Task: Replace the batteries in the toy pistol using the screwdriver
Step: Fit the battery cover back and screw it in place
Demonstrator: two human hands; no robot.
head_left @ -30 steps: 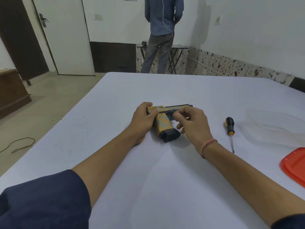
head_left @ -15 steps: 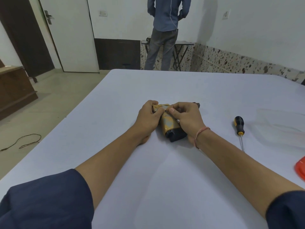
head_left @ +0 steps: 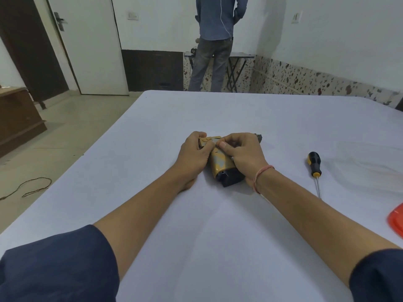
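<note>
Grip: Both hands are closed on the toy pistol [head_left: 222, 165]. The left hand [head_left: 193, 154] curls round its rear end, and the right hand [head_left: 243, 155] folds over the barrel side with its thumb tip pressed to the yellow body, right beside the left thumb
Reason for the hold: The left hand appears to pin the toy in place while the right thumb works at a catch or cover on the side. What lies under the thumbs is hidden, so this is a judgement
Pistol: It lies on its side on the white table [head_left: 218, 240] between the two hands. The handle, with its dark base, points back toward the person, and the dark muzzle tip peeks out past the right knuckles
Screwdriver: The screwdriver [head_left: 314, 164] rests untouched on the table to the right, well apart from the pistol, with its black-and-yellow handle away from the person and the shaft toward them. That probably keeps it ready for the right hand
Stage: No batteries are in sight, and it cannot be told whether the battery cover is open. The work looks to be at the checking or opening step
Edge of the table: A red lid [head_left: 395, 216] shows at the right border
Background: A person [head_left: 214, 40] stands with their back turned by a folding table at the far wall
</note>
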